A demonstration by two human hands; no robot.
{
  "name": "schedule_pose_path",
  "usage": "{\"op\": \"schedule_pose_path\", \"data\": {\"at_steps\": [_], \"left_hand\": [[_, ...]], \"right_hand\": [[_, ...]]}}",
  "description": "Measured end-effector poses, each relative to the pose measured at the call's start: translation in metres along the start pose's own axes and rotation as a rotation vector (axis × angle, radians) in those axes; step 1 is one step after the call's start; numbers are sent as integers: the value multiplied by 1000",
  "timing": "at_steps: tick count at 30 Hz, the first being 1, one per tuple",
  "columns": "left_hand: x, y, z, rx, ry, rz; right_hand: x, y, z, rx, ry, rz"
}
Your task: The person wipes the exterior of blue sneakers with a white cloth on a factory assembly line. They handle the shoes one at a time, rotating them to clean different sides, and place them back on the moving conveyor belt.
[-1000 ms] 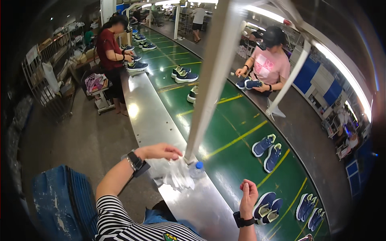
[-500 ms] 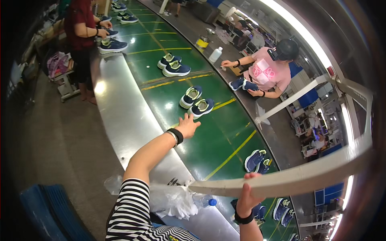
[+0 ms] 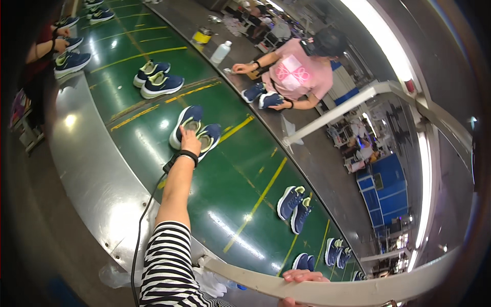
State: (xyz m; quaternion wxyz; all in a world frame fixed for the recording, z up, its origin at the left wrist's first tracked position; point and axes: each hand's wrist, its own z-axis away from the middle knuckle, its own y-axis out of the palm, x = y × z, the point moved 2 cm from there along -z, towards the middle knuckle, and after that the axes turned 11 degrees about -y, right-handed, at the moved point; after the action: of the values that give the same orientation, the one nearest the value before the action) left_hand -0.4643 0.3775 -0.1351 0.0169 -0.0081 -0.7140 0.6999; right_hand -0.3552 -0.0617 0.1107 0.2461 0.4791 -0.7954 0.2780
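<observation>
A pair of navy sneakers with white soles stands on the green belt (image 3: pixel 153 189), the left sneaker (image 3: pixel 191 113) beside the right sneaker (image 3: pixel 214 131). My left hand (image 3: pixel 189 142) is at their heels, its fingers closed at the left sneaker's opening; the fingertips are partly hidden in the shoe. A black wristband (image 3: pixel 184 156) with a dark cord (image 3: pixel 140 225) is on that wrist. At the lower right, my right hand (image 3: pixel 307 276) holds a white metal bar (image 3: pixel 358 290), fingers over its upper edge and thumb below.
Other navy sneaker pairs (image 3: pixel 162 84) stand along the belt, several toward the lower right (image 3: pixel 294 209). Across it, a person in a pink shirt (image 3: pixel 296 71) holds two sneakers near a white bottle (image 3: pixel 221 52). Another person's hands (image 3: pixel 60 43) are far left. A metal ledge (image 3: pixel 97 169) borders the belt.
My left hand has reached forward from below the sneaker pair and closed at its heels. The right hand, earlier more open against the bar, now wraps over it. The view has shifted.
</observation>
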Motion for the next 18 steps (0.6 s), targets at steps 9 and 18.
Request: {"op": "schedule_pose_path", "data": {"at_steps": [9,18], "left_hand": [[44,-69,106,93,411,264],[142,-200,288,632,576,296]], "right_hand": [[-12,8,-17,139,-347,336],[17,7,-3,-22,-9,207]]}}
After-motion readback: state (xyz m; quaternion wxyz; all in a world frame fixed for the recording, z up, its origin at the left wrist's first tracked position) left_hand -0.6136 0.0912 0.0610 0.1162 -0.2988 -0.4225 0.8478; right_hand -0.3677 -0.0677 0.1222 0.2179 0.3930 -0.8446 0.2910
